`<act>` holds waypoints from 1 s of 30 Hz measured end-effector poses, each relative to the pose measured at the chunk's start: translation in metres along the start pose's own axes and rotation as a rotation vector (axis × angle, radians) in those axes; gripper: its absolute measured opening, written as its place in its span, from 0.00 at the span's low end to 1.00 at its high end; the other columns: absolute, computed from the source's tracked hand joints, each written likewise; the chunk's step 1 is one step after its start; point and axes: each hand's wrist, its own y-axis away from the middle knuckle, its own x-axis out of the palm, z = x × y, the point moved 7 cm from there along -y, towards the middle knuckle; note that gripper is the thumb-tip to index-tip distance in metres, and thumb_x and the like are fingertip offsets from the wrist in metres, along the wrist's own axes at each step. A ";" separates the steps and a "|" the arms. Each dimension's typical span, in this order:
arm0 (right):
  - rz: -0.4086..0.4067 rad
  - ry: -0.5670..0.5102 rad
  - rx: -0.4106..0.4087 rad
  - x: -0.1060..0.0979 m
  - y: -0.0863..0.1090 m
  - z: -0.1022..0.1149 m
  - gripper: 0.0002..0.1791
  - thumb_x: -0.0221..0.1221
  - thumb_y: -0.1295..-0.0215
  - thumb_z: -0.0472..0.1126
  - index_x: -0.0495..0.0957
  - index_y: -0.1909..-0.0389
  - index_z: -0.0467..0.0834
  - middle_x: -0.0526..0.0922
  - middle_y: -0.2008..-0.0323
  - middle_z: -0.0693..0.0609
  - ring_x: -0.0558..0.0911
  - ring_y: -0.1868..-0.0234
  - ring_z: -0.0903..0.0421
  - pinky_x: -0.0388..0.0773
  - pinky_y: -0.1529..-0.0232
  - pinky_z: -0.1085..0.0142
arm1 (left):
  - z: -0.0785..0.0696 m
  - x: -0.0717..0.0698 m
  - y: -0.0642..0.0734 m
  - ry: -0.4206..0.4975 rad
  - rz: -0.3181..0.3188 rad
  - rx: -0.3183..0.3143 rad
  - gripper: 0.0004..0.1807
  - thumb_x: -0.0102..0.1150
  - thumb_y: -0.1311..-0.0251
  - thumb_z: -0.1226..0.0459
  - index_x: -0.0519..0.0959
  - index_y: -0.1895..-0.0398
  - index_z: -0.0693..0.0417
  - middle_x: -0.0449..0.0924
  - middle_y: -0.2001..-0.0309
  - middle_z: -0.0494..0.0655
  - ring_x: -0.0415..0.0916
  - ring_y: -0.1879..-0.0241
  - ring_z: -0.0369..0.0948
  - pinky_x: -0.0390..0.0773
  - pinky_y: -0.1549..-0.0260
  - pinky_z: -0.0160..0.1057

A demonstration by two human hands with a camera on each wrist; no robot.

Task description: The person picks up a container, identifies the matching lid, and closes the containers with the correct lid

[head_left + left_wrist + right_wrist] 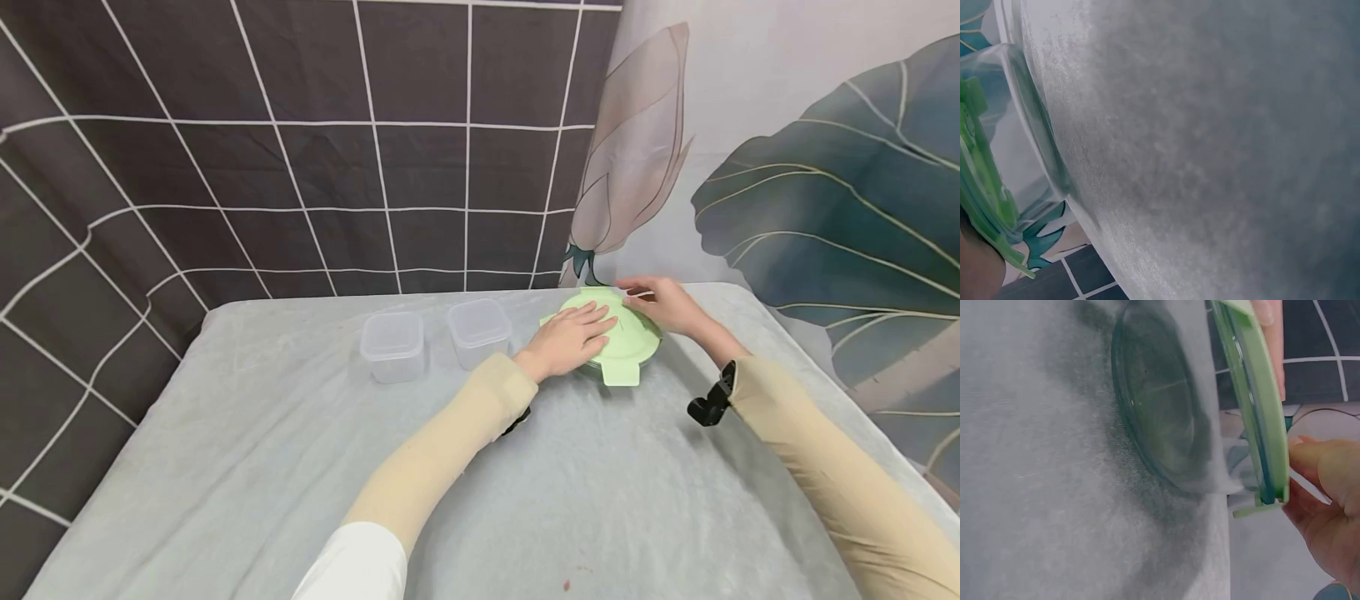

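A round clear glass food container (1163,400) with a light green lid (630,337) stands near the back right of the table. My left hand (566,340) lies flat on the lid's left half, fingers spread. At the lid's back right edge is my right hand (663,304), its fingertips and thumb touching the rim with a gap between them. One lid flap (621,372) sticks out toward the front; another flap (1259,509) points downward in the right wrist view. The left wrist view shows the glass wall (1029,119) and green lid parts close to the hand.
Two translucent plastic boxes with lids, a left box (392,346) and a right box (480,332), stand left of the glass container. A grey cloth (262,442) covers the table. Behind hangs a dark gridded curtain (420,167); a leaf-patterned one (847,208) hangs at right.
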 end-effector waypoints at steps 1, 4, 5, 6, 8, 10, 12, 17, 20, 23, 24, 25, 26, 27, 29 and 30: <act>0.012 0.001 0.002 0.002 -0.003 0.000 0.19 0.52 0.31 0.31 0.71 0.42 0.26 0.73 0.42 0.28 0.75 0.43 0.32 0.74 0.42 0.43 | 0.000 0.000 0.000 -0.001 0.002 0.003 0.26 0.33 0.25 0.50 0.60 0.27 0.40 0.54 0.25 0.39 0.46 0.24 0.39 0.48 0.25 0.37; 0.046 0.012 0.009 0.007 -0.011 -0.001 0.19 0.52 0.31 0.31 0.71 0.41 0.27 0.72 0.41 0.28 0.74 0.41 0.33 0.72 0.40 0.44 | 0.000 0.000 0.001 -0.005 0.009 0.009 0.26 0.33 0.25 0.49 0.59 0.27 0.40 0.53 0.25 0.39 0.45 0.24 0.38 0.48 0.25 0.37; 0.058 0.015 0.008 0.009 -0.014 -0.001 0.19 0.52 0.30 0.31 0.71 0.41 0.27 0.72 0.41 0.28 0.73 0.41 0.33 0.72 0.40 0.44 | 0.000 0.000 0.001 -0.008 0.011 0.011 0.26 0.33 0.25 0.49 0.59 0.27 0.40 0.53 0.25 0.39 0.45 0.24 0.38 0.48 0.25 0.37; 0.071 0.014 0.007 0.010 -0.016 0.000 0.19 0.51 0.30 0.31 0.70 0.41 0.27 0.72 0.41 0.28 0.73 0.40 0.33 0.72 0.39 0.44 | 0.000 0.000 0.001 -0.009 0.014 0.013 0.26 0.33 0.25 0.49 0.59 0.27 0.40 0.53 0.25 0.39 0.45 0.24 0.38 0.48 0.25 0.37; 0.096 0.008 -0.011 0.012 -0.021 0.000 0.19 0.51 0.31 0.30 0.71 0.41 0.27 0.73 0.41 0.29 0.72 0.39 0.33 0.71 0.38 0.45 | 0.001 0.000 0.000 -0.007 0.022 0.013 0.26 0.33 0.25 0.49 0.58 0.27 0.39 0.52 0.25 0.39 0.44 0.24 0.38 0.47 0.25 0.36; 0.119 -0.004 -0.035 0.013 -0.025 0.001 0.18 0.51 0.32 0.28 0.72 0.42 0.27 0.74 0.42 0.29 0.72 0.39 0.34 0.71 0.38 0.46 | 0.001 0.000 0.000 -0.004 0.030 0.015 0.26 0.32 0.25 0.49 0.58 0.27 0.39 0.52 0.25 0.39 0.44 0.24 0.38 0.47 0.25 0.36; 0.142 -0.008 -0.056 0.013 -0.030 0.001 0.17 0.52 0.32 0.28 0.73 0.44 0.28 0.75 0.43 0.29 0.73 0.39 0.34 0.71 0.39 0.47 | 0.001 0.000 0.000 0.001 0.036 0.019 0.26 0.33 0.25 0.49 0.58 0.27 0.38 0.51 0.24 0.39 0.43 0.24 0.38 0.47 0.25 0.37; 0.191 0.039 -0.046 0.015 -0.038 0.003 0.16 0.53 0.32 0.30 0.76 0.46 0.30 0.78 0.45 0.31 0.75 0.41 0.35 0.74 0.41 0.45 | 0.002 -0.001 0.000 -0.006 0.045 0.021 0.26 0.32 0.25 0.50 0.57 0.27 0.38 0.50 0.24 0.40 0.43 0.24 0.39 0.48 0.25 0.38; 0.214 0.085 -0.034 0.015 -0.040 0.007 0.16 0.54 0.32 0.32 0.77 0.46 0.32 0.79 0.46 0.32 0.76 0.42 0.36 0.74 0.43 0.44 | 0.002 -0.001 0.001 -0.014 0.051 0.017 0.26 0.32 0.25 0.50 0.57 0.27 0.38 0.50 0.24 0.40 0.43 0.24 0.38 0.48 0.25 0.38; 0.238 0.136 -0.043 0.016 -0.041 0.011 0.16 0.55 0.32 0.35 0.78 0.46 0.33 0.80 0.47 0.33 0.77 0.43 0.37 0.75 0.45 0.44 | 0.002 -0.001 0.002 -0.019 0.051 0.019 0.25 0.32 0.25 0.50 0.58 0.27 0.38 0.50 0.24 0.40 0.43 0.24 0.38 0.48 0.25 0.38; 0.247 0.152 -0.051 0.016 -0.042 0.012 0.16 0.55 0.32 0.35 0.78 0.47 0.33 0.80 0.48 0.34 0.78 0.44 0.37 0.76 0.46 0.45 | 0.001 -0.001 0.002 -0.022 0.051 0.019 0.25 0.32 0.25 0.50 0.58 0.27 0.38 0.50 0.24 0.40 0.43 0.24 0.38 0.48 0.25 0.38; 0.254 0.167 -0.060 0.017 -0.043 0.013 0.16 0.56 0.32 0.36 0.79 0.47 0.33 0.81 0.48 0.34 0.79 0.45 0.38 0.77 0.47 0.46 | 0.001 -0.001 0.002 -0.024 0.049 0.018 0.25 0.32 0.25 0.50 0.58 0.27 0.38 0.50 0.24 0.39 0.44 0.24 0.38 0.48 0.25 0.38; 0.262 0.184 -0.070 0.017 -0.043 0.014 0.15 0.56 0.32 0.36 0.79 0.48 0.34 0.81 0.49 0.34 0.79 0.46 0.38 0.77 0.48 0.46 | 0.001 -0.001 0.002 -0.027 0.047 0.019 0.25 0.33 0.25 0.50 0.58 0.27 0.38 0.51 0.24 0.39 0.44 0.24 0.38 0.48 0.25 0.38; 0.269 0.198 -0.087 0.017 -0.044 0.016 0.15 0.56 0.33 0.36 0.80 0.49 0.33 0.82 0.50 0.34 0.80 0.47 0.38 0.78 0.49 0.47 | 0.001 -0.001 0.002 -0.030 0.044 0.021 0.25 0.33 0.25 0.50 0.58 0.27 0.38 0.51 0.24 0.39 0.44 0.24 0.38 0.48 0.25 0.38; 0.284 0.216 -0.103 0.017 -0.046 0.018 0.14 0.57 0.33 0.36 0.81 0.51 0.34 0.83 0.52 0.35 0.82 0.50 0.40 0.79 0.52 0.48 | 0.000 -0.001 0.001 -0.034 0.042 0.024 0.25 0.33 0.25 0.50 0.58 0.27 0.38 0.51 0.24 0.39 0.44 0.24 0.38 0.48 0.25 0.38; 0.295 0.220 -0.110 0.017 -0.048 0.019 0.14 0.57 0.33 0.36 0.82 0.51 0.34 0.84 0.53 0.35 0.83 0.51 0.41 0.80 0.52 0.49 | 0.000 -0.001 0.001 -0.035 0.039 0.025 0.25 0.33 0.25 0.50 0.58 0.27 0.38 0.51 0.24 0.39 0.44 0.24 0.38 0.48 0.25 0.38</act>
